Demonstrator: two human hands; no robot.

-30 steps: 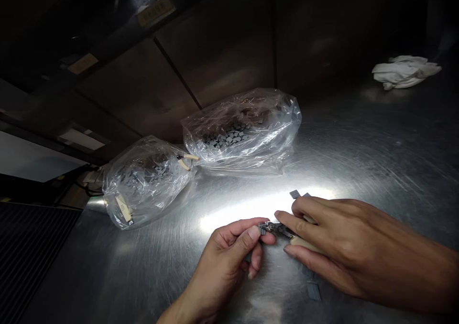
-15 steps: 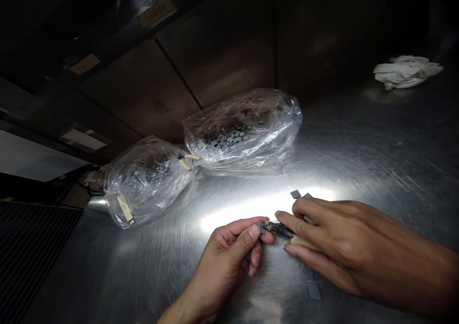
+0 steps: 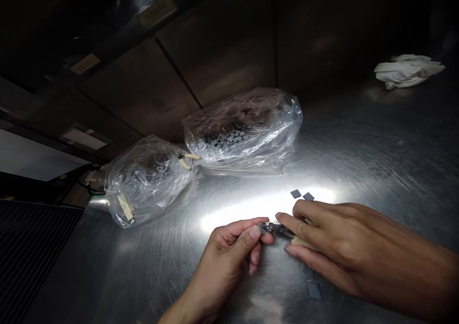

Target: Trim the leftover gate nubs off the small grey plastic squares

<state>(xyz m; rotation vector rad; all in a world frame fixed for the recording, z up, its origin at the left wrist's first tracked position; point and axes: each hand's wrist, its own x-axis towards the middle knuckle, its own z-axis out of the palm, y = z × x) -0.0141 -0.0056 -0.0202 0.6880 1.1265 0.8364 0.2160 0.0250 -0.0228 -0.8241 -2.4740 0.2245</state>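
Between thumb and fingers, my left hand (image 3: 229, 252) pinches a small grey ribbed piece (image 3: 263, 228). My right hand (image 3: 333, 243) is wrapped round the pale handles of a pair of nippers (image 3: 281, 229), whose metal jaws meet the edge of that piece. The palm and fingers hide most of the handles. Two flat grey pieces (image 3: 295, 194) lie on the metal just beyond my right hand. Another grey piece (image 3: 314, 290) rests below it, partly beside the wrist's shadow.
Two clear plastic bags stand at the back of the metal table (image 3: 150, 266): a left bag (image 3: 150, 204) and a right bag (image 3: 247, 156), both with many small grey pieces. Cream-handled nippers (image 3: 188, 161) lie between them, a cream-coloured tool (image 3: 125, 208) at the left bag. A white cloth (image 3: 407, 71) sits far right.
Both hands stay in nearly the same place, with the nippers' jaws still at the grey piece. My right hand has shifted slightly down, showing more of a flat piece behind it.
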